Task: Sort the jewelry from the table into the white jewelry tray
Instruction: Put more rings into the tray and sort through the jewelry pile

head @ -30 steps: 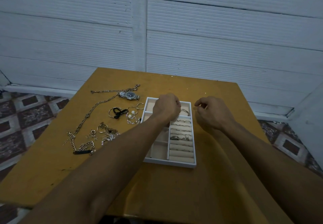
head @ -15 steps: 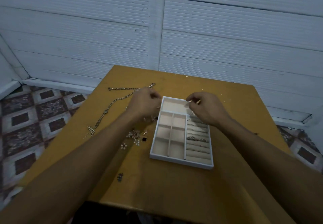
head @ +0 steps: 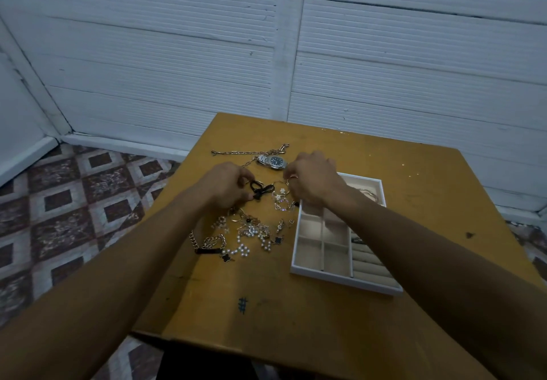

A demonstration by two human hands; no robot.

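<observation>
The bow (head: 260,191) lies on the table (head: 296,320) between both hands. Its long axis runs left to right, with the tails trailing toward me. The left hand (head: 225,185) is nearer and seems to pinch the bow's left loop. The right hand (head: 313,181) curls over the hoops (head: 278,188); I can't tell if it's gripping. The tray (head: 340,282) sits farther right.

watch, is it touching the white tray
Apart. The head view shows the watch lying left of the right hand, and the white tray on the hand's other side.
</observation>
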